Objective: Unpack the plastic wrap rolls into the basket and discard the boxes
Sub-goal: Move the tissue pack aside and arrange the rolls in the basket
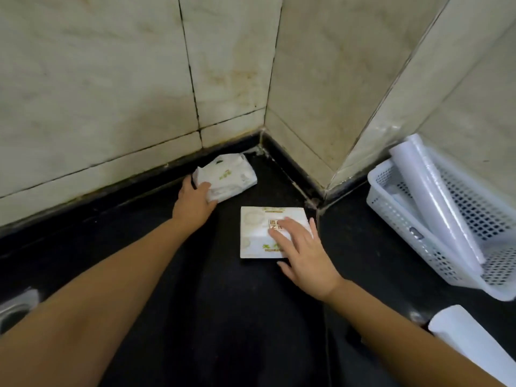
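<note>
A black countertop runs into a corner of pale marble-tiled wall. At the right, a white perforated basket holds two plastic wrap rolls leaning against its far wall. Near the corner lies a crumpled box; the left hand grips its near edge, fingers curled on it. Just right, a flattened box lies on the counter, the right hand pressing it with fingers spread flat, grasping nothing.

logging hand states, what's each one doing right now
Left hand: gripping the crumpled box by the wall.
Right hand: open, flat on the flattened box.
</note>
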Tool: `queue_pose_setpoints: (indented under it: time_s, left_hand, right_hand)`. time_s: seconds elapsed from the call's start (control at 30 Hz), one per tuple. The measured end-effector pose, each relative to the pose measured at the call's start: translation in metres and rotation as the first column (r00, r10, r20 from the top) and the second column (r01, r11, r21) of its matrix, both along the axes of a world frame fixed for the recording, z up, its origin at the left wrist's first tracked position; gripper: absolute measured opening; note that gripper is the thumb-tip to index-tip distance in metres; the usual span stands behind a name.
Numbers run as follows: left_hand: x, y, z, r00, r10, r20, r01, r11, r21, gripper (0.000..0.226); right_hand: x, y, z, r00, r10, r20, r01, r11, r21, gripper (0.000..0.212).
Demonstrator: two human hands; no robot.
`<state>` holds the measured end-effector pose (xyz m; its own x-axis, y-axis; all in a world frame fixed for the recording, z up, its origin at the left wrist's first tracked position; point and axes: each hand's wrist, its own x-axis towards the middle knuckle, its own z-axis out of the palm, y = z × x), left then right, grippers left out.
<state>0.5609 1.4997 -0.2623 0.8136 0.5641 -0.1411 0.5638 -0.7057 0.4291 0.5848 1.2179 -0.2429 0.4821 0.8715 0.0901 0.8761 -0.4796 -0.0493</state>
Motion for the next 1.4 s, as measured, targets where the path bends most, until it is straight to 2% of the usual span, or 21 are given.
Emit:
queue_pose_setpoints:
  time_s: [0.07,0.1,0.17,0.2,0.27,0.33,0.37,0.43,0.5,0.57,0.63,0.67,0.73,0.77,0.93,1.17,1.23,1.3,1.37,1.4]
  left_hand:
    - [0.003,-0.003,0.004,0.993,0.059,0.103,-0.051,0.995,-0.085,0.035]
    - [0.003,-0.006,0.009,0.978,0.101,0.185,-0.078,0.989,-0.127,0.032]
    - [-0.001,-0.019,0.024,0.933,0.109,0.344,-0.049,0.983,-0.178,0.025]
    - [-0.006,-0.029,0.032,0.912,0.070,0.405,0.008,0.982,-0.188,0.021]
    - [-0.024,-0.055,0.044,0.885,-0.034,0.464,0.133,0.974,-0.183,0.017]
    - [-0.043,-0.082,0.045,0.900,-0.125,0.418,0.215,0.961,-0.176,0.014]
    - [-0.052,-0.094,0.044,0.917,-0.155,0.369,0.234,0.955,-0.183,0.013]
    - [-0.062,-0.110,0.043,0.941,-0.148,0.304,0.221,0.950,-0.221,0.010]
    - [-0.068,-0.115,0.045,0.944,-0.108,0.310,0.202,0.936,-0.288,0.012]
    - [-0.075,-0.114,0.046,0.927,-0.098,0.363,0.250,0.882,-0.399,0.036]
    - [-0.085,-0.113,0.044,0.907,-0.038,0.418,0.294,0.768,-0.569,0.068]
    - [-0.091,-0.116,0.041,0.908,0.033,0.418,0.283,0.690,-0.667,0.076]
    - [-0.094,-0.125,0.035,0.917,0.187,0.354,0.215,0.514,-0.830,0.074]
    - [-0.091,-0.128,0.032,0.918,0.221,0.330,0.193,0.479,-0.857,0.068]
    - [-0.032,-0.104,0.034,0.854,0.361,0.374,0.170,0.485,-0.858,0.059]
    - [0.043,-0.044,0.036,0.775,0.488,0.401,0.162,0.461,-0.872,0.063]
    - [0.047,-0.042,0.037,0.753,0.519,0.405,0.155,0.459,-0.875,0.065]
    - [0.046,-0.043,0.036,0.731,0.559,0.391,0.129,0.449,-0.884,0.063]
    - [0.039,-0.052,0.030,0.710,0.633,0.308,0.013,0.425,-0.905,0.060]
    - [0.033,-0.061,0.027,0.693,0.674,0.257,-0.060,0.409,-0.911,0.056]
  right_hand:
    - [-0.003,-0.014,-0.001,0.994,0.052,-0.101,-0.049,0.998,0.031,0.056]
    - [-0.003,-0.019,0.000,0.985,0.033,-0.166,-0.020,0.997,0.079,0.050]
    - [-0.001,-0.027,0.004,0.935,-0.090,-0.342,0.176,0.957,0.230,0.044]
    - [0.000,-0.030,0.008,0.885,-0.165,-0.435,0.310,0.906,0.288,0.047]
    - [0.004,-0.035,0.014,0.738,-0.247,-0.628,0.528,0.791,0.309,0.065]
    - [0.004,-0.039,0.017,0.573,-0.213,-0.791,0.611,0.754,0.240,0.086]
    - [0.001,-0.040,0.018,0.544,-0.194,-0.816,0.593,0.777,0.211,0.090]
    - [-0.005,-0.039,0.016,0.575,-0.185,-0.797,0.523,0.832,0.184,0.090]
    - [-0.010,-0.037,0.012,0.619,-0.210,-0.757,0.509,0.841,0.183,0.086]
    - [-0.008,-0.035,0.009,0.616,-0.240,-0.750,0.550,0.813,0.191,0.074]
    - [-0.004,-0.031,0.006,0.582,-0.262,-0.770,0.593,0.785,0.181,0.056]
    - [-0.003,-0.029,0.005,0.556,-0.258,-0.790,0.613,0.770,0.179,0.050]
    - [0.000,-0.021,0.003,0.530,-0.254,-0.809,0.641,0.745,0.186,0.045]
    - [0.004,-0.014,0.002,0.535,-0.258,-0.805,0.645,0.739,0.192,0.044]
    - [0.062,0.047,0.002,0.568,-0.241,-0.787,0.631,0.741,0.229,0.040]
    - [0.161,0.157,0.000,0.553,-0.280,-0.785,0.640,0.746,0.185,0.031]
    - [0.168,0.163,0.002,0.531,-0.274,-0.802,0.628,0.762,0.156,0.032]
    - [0.160,0.153,0.009,0.488,-0.234,-0.841,0.613,0.778,0.139,0.042]
    - [0.144,0.124,0.022,0.468,-0.164,-0.868,0.568,0.809,0.153,0.052]
    - [0.135,0.102,0.030,0.462,-0.110,-0.880,0.524,0.834,0.171,0.051]
